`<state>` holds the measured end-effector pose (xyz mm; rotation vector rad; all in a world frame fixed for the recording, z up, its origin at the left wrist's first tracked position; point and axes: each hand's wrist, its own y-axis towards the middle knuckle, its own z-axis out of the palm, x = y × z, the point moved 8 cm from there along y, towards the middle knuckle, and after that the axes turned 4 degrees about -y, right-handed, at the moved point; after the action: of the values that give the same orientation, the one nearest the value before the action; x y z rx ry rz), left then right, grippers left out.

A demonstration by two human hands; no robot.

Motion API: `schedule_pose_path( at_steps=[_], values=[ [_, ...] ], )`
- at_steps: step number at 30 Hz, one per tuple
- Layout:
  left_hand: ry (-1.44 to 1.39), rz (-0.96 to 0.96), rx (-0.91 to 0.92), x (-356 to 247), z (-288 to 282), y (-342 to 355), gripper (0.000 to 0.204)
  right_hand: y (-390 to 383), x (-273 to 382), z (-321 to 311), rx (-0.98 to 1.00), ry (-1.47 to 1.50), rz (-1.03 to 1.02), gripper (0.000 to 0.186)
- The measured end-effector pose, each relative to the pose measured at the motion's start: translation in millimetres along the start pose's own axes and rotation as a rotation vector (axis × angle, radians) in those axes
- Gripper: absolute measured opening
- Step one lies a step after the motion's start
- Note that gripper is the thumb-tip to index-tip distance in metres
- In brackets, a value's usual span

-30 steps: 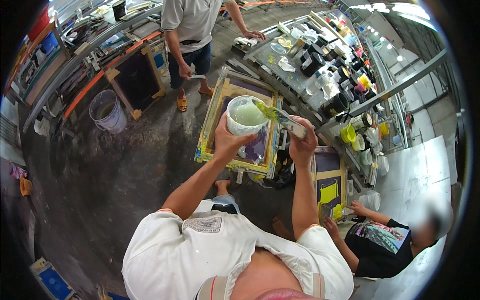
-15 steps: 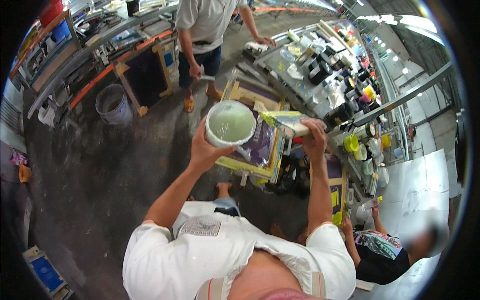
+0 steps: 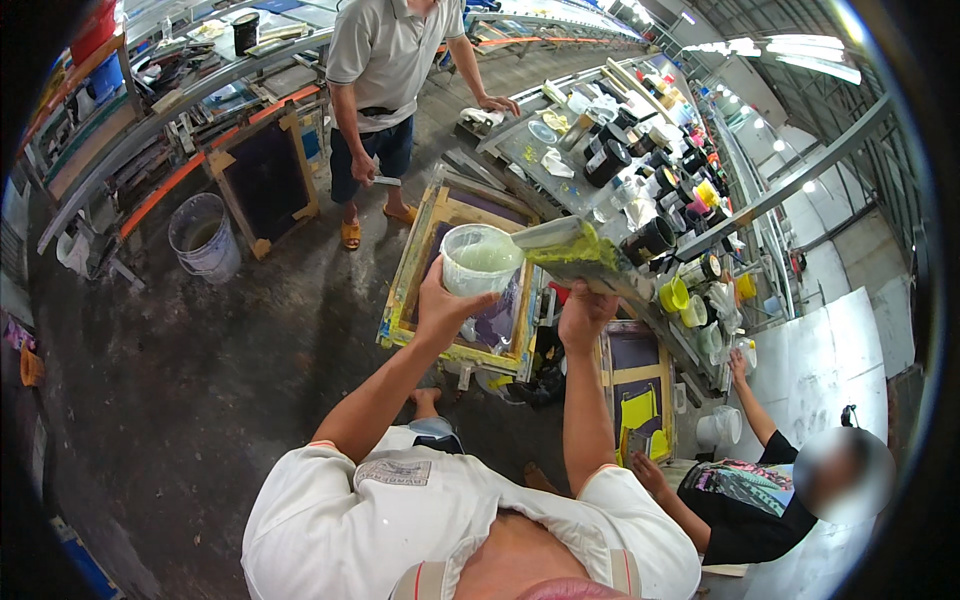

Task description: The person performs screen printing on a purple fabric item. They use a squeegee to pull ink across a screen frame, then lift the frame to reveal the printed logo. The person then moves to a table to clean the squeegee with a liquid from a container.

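Note:
My left hand (image 3: 447, 315) is closed around a translucent plastic tub (image 3: 468, 282), with pale greenish stuff inside. In my right hand (image 3: 588, 318) is a squeegee (image 3: 580, 248), a wide flat blade smeared with yellow-green ink. Its left end is at or just over the tub's right rim; I cannot tell if they touch. Below both hands lies a wood-edged printing screen (image 3: 398, 318) with a purple mesh, partly hidden by the tub and my left hand.
A long table (image 3: 545, 185) crowded with black jars and tubs runs along the right. One person (image 3: 390, 70) stands ahead holding a pale flat tool; another (image 3: 745, 490) works at right beside a yellow-inked screen (image 3: 638, 410). A bucket (image 3: 205, 240) stands on the floor at left.
The squeegee has turned, showing its ink-smeared face, and its end has come to the tub's rim. My right hand has moved left. The person at right has raised an arm toward the table.

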<state>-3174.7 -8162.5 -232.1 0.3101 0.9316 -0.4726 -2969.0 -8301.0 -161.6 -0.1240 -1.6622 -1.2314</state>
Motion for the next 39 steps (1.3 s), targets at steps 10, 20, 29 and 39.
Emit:
schedule_pose_path(
  at_steps=[10, 20, 29, 39],
  values=[
    [-0.102, -0.075, 0.057, -12.1, 11.0, -1.0, 0.073, 10.4, 49.4, 21.5, 0.337, -0.113, -0.306, 0.023],
    [-0.080, -0.112, 0.118, -64.2, 17.1, -19.6, 0.080, 33.7, 41.5, 14.4, 0.432, -0.370, -0.462, 0.027],
    [0.085, 0.013, 0.168, -86.0, -14.8, -31.9, 0.086, 58.6, 29.0, -11.8, 0.502, -0.572, -0.434, 0.030],
    [0.247, 0.054, 0.035, -12.9, -41.5, -10.5, 0.085, 32.8, -7.9, 14.5, 0.102, 0.488, 0.406, 0.037]
  ],
)
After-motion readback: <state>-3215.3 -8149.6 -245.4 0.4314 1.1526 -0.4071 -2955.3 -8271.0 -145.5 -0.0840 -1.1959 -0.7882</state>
